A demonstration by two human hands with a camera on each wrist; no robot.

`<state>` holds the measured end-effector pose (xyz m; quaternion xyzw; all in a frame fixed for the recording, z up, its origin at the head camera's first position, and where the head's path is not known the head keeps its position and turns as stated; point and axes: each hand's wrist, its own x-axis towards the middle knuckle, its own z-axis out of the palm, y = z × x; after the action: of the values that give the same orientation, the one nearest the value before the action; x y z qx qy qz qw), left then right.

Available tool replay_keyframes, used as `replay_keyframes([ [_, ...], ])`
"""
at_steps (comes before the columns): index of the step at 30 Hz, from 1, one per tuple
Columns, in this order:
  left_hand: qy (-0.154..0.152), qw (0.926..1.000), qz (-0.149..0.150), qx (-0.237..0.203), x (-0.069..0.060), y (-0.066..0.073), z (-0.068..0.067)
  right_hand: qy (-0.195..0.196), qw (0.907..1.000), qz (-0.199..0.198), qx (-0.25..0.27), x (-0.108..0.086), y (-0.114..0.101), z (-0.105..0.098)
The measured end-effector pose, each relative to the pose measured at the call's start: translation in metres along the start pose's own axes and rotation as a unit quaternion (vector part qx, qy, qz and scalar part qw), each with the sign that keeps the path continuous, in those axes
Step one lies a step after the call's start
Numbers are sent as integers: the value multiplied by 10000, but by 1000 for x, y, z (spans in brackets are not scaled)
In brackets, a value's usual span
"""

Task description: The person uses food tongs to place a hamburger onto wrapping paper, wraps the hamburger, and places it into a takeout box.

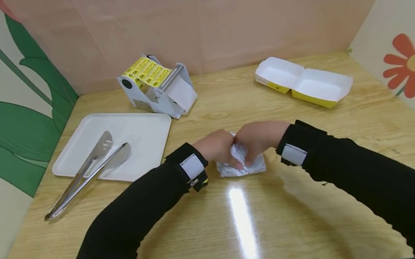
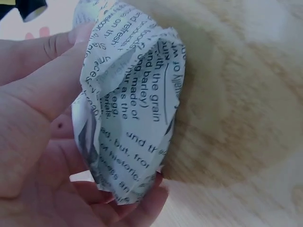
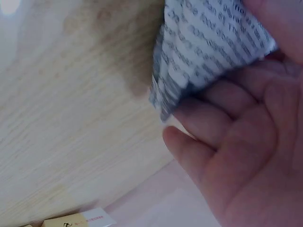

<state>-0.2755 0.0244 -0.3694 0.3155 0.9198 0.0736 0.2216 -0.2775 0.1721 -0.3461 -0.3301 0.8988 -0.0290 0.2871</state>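
Observation:
A small packet of white paper [image 1: 250,169] printed with dark text lies on the table between my two hands. My left hand [image 1: 218,146] holds it from the left side, thumb on top and fingers curled beneath its edge. My right hand [image 1: 259,137] grips the opposite side with fingers bent under the paper. The left wrist view shows one end of the printed paper [image 2: 142,99] folded inward, forming a hollow pocket. Seen from the right wrist, the wrapper [image 3: 208,42] tapers to a pointed corner near the fingers. Whatever the paper may enclose is hidden.
Metal tongs [image 1: 82,178] rest across a white tray [image 1: 146,130] on the left. Behind it stands a label dispenser [image 1: 156,88] with a roll of yellow labels. An open white-and-yellow carton [image 1: 303,82] sits at the back right. A pinkish backdrop [image 1: 218,25] rises behind the table.

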Motion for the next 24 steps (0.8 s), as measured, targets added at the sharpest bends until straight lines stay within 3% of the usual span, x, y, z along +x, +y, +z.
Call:
replay_keyframes([
  [5, 314, 9995, -30, -94, -3, 3, 1, 597, 9977, 0, -314, -5, -1, 6],
  [15, 358, 9991, -95, -226, -5, 4, 6, 1104, 9928, -332, -320, -11, 9, 19],
  [20, 487, 9986, -15, -215, -11, 6, 9, 1530, 9874, -414, 42, -13, 14, 29],
  [24, 657, 9977, 78, 126, -16, 9, 13, 1475, 9865, -389, 601, -20, 17, 35],
])
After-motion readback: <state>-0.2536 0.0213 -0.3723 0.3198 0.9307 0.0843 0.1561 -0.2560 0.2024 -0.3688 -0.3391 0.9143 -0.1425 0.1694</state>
